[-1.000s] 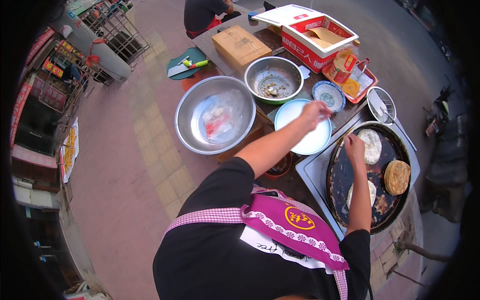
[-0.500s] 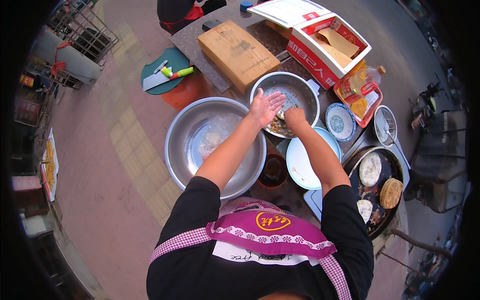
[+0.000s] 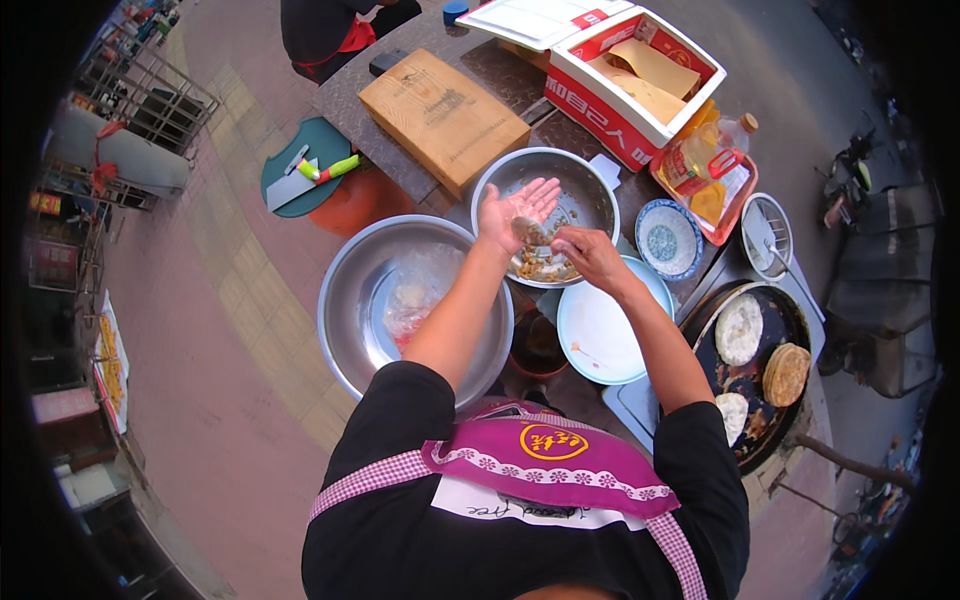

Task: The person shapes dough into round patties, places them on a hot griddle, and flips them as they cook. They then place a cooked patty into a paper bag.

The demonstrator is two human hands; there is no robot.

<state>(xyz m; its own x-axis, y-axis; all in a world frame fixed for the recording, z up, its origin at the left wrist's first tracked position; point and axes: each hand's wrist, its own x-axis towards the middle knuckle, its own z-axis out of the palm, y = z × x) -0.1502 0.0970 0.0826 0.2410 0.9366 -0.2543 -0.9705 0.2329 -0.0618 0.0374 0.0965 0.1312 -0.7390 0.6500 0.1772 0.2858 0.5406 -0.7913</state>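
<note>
My left hand (image 3: 512, 214) is palm up, fingers stretched out, over a steel bowl (image 3: 598, 184) with brown bits of food (image 3: 548, 266) in it. Just to its right, my right hand (image 3: 585, 250) grips a metal spoon (image 3: 530, 231), its head close beside my left palm. A large steel basin (image 3: 350, 295) with a clear plastic bag (image 3: 410, 290) is at lower left of the bowl. A white plate (image 3: 615, 330) with a light blue rim lies below my right forearm.
A round griddle (image 3: 760, 430) holds several flatbreads (image 3: 738, 330). Behind are a wooden box (image 3: 440, 115), red-white foam box (image 3: 600, 120), oil bottle (image 3: 715, 150), patterned bowl (image 3: 668, 240), strainer (image 3: 765, 220), and knife on green board (image 3: 290, 205). A seated person (image 3: 315, 35) is at the top.
Both hands have moved left from the plate and griddle to the steel bowl. My left hand turned palm up. In the last half second the spoon rose toward that palm.
</note>
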